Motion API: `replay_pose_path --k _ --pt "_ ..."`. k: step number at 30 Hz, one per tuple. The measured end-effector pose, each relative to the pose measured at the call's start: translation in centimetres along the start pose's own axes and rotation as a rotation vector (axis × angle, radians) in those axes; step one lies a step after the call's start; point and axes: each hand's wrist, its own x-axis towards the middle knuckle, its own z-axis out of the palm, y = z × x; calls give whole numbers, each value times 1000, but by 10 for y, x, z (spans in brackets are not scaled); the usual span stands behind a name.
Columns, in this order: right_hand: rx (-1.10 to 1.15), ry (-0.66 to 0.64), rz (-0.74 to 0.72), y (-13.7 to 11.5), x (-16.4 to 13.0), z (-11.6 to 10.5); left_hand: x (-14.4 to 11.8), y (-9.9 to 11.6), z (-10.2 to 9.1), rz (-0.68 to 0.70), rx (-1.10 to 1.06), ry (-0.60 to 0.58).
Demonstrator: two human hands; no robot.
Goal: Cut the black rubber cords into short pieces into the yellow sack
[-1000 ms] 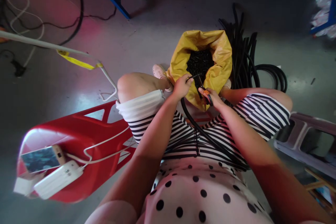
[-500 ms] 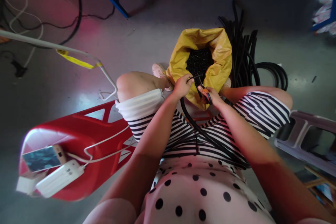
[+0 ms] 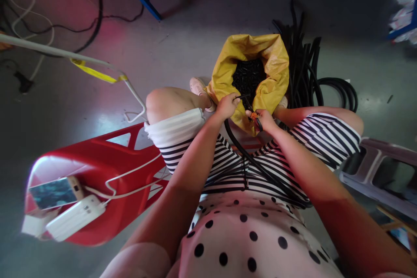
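Note:
My left hand is closed around a black hose, whose short end points right over the mouth of a yellow sack. The rest of the hose loops down across my lap. In my right hand is a pair of scissors with orange and black handles. Their blades reach up to the hose end, though the dark background makes the exact contact hard to see. Many short black cut pieces fill the sack, which stands between my feet.
Long black hoses lie in a bundle right of the sack, with a coil beside them. At left, a red stool bears a phone and a white power bank. A grey stool is at right.
The scissors' handles have come closer together in my right hand, and the blades have moved nearer each other. My left hand stays almost in place with the hose.

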Motion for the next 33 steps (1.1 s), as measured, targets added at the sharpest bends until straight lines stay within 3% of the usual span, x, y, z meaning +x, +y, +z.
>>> replay_pose_path --k 7,10,15,23,33 --pt "160 -35 16 3 0 -1 -6 4 0 56 40 -67" --pt "110 -9 16 5 4 -2 -8 5 2 88 14 -86" --pt "86 42 5 6 7 -1 -6 5 5 28 -48 -40" --pt "191 -31 0 2 4 -3 2 5 5 -83 -196 200" --pt "88 -55 -13 -1 -4 -1 1 8 4 -107 -264 177"
